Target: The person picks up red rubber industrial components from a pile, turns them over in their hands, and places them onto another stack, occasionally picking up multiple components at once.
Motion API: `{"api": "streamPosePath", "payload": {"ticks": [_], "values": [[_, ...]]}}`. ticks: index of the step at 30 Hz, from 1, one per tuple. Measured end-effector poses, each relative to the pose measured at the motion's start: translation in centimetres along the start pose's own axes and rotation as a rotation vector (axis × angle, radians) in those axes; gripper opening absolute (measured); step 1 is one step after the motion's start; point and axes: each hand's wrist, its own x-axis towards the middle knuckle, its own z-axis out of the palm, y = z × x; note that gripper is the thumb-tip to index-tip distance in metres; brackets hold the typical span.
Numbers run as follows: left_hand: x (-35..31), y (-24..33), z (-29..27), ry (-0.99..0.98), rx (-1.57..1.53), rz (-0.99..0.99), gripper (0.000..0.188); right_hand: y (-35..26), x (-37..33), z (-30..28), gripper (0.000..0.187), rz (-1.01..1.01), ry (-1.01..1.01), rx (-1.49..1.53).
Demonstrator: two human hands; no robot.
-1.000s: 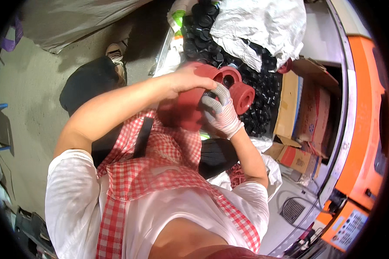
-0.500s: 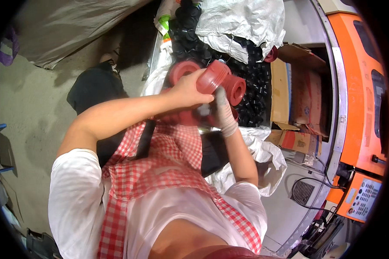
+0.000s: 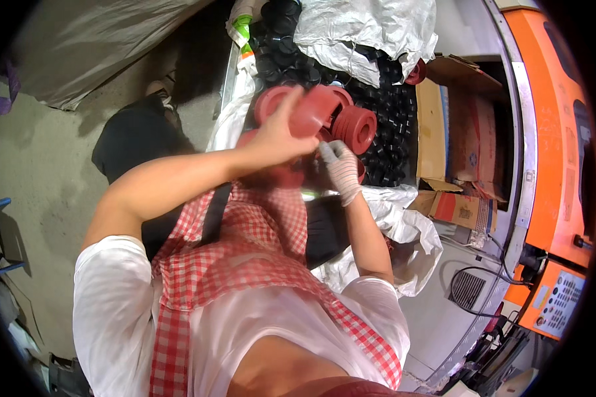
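Observation:
A round red plastic part (image 3: 314,112), blurred by motion, is gripped in my bare left hand (image 3: 281,137) above a pile of similar parts. Close under it, my right hand (image 3: 342,167), in a pale glove with grey fingertips, has its fingers curled in a pinch; anything between them is too small or hidden to make out. Beside my right hand lies a red ribbed part (image 3: 356,130) with a hole in its middle. Another red ring-shaped part (image 3: 269,104) sits beyond my left hand. More red parts (image 3: 281,175) lie partly hidden below my left forearm.
Many small black plastic pieces (image 3: 387,152) spread under and beyond the red parts. A white woven sack (image 3: 367,33) covers some of them; another white sack (image 3: 414,255) hangs near my right elbow. An opened cardboard box (image 3: 470,139) and an orange machine (image 3: 556,139) stand at right.
My left hand has shifted slightly left and tilted the red part. My right hand has come away from the part's underside, its fingers now drawn together just below it.

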Motion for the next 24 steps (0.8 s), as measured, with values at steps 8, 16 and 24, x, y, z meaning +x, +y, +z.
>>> {"api": "streamPosePath", "payload": {"ticks": [8,16,24], "values": [[3.4,0.6,-2.1,-0.085,-0.678,-0.447,0.079,8.7,10.2,-9.1,0.093,-0.011,0.686,-0.644],[0.4,-3.9,-0.6,-0.315,0.407,-0.287,0.070,6.1,11.2,-8.5,0.102,0.065,0.692,-0.936],[4.5,-1.6,-0.7,-0.048,-0.367,-0.374,0.062,-5.3,6.8,-6.4,0.051,-0.275,-0.190,1.127]]}}
